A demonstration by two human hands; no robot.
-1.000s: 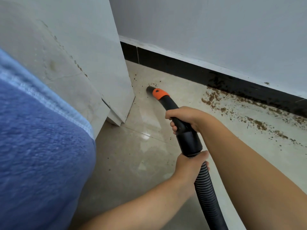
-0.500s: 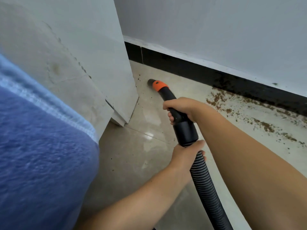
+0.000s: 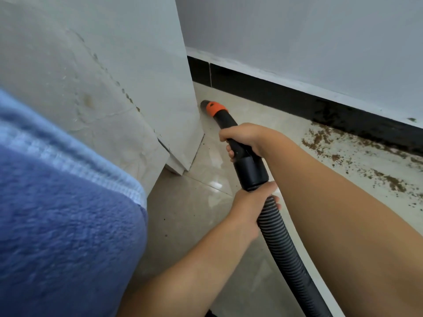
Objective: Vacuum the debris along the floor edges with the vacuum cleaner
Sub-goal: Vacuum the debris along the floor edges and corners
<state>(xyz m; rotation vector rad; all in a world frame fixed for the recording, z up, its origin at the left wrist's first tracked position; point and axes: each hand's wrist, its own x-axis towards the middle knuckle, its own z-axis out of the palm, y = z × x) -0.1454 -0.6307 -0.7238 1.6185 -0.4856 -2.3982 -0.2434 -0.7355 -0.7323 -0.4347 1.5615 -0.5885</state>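
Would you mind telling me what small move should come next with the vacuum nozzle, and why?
Probably swing the nozzle right along the black baseboard. It sits by the white panel, where the floor looks nearly clean, while the brown debris lies thick to its right. The right hand and left hand already grip the wand and hose.

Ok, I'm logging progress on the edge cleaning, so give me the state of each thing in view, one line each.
Nozzle: tip low at the floor, against the white panel's foot.
Right hand: grips the black wand.
Left hand: grips the ribbed hose just below the cuff.
Brown debris: lies scattered along the black skirting, not vacuumed yet.
White panel: upright, chipped at its bottom corner.
Blue fabric: covers the near left.
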